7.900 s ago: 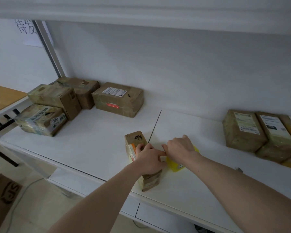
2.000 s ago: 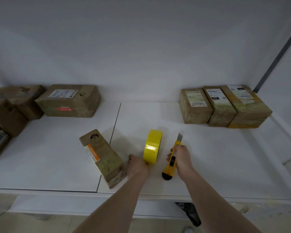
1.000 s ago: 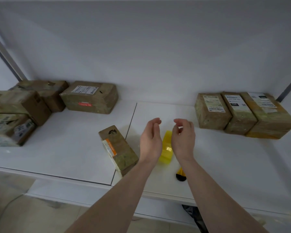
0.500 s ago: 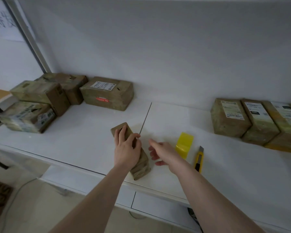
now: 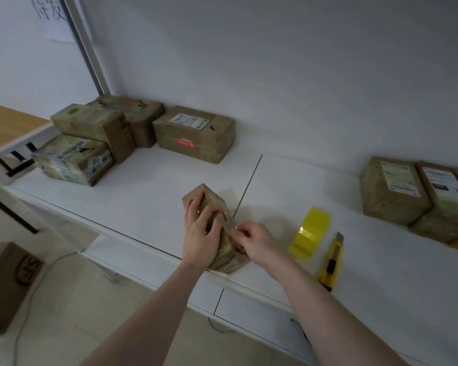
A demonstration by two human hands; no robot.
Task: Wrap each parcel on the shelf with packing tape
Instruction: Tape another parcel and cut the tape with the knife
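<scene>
Both my hands are on the small parcel (image 5: 209, 204) at the front edge of the white shelf (image 5: 148, 191), just left of the seam between the two shelf boards. My left hand (image 5: 200, 233) lies over the top of it, fingers (image 5: 196, 210) spread and curled down onto the taped cardboard, gripping it. My right hand (image 5: 254, 243) is against its right side, thumb and forefinger pinching at the tape on that face. The parcel runs lengthwise away from me, its near end about at the shelf lip.

To the right, apart from the parcel, the yellow tape roll (image 5: 311, 231) stands on its edge, and just beside it the yellow utility knife (image 5: 332, 260) lies flat, blade end pointing to the back wall. Four taped boxes (image 5: 193, 133) are grouped at the back left, one stacked on another. More labelled boxes (image 5: 394, 191) sit side by side at the far right. A brown carton (image 5: 6, 281) stands on the floor below, to the left.
</scene>
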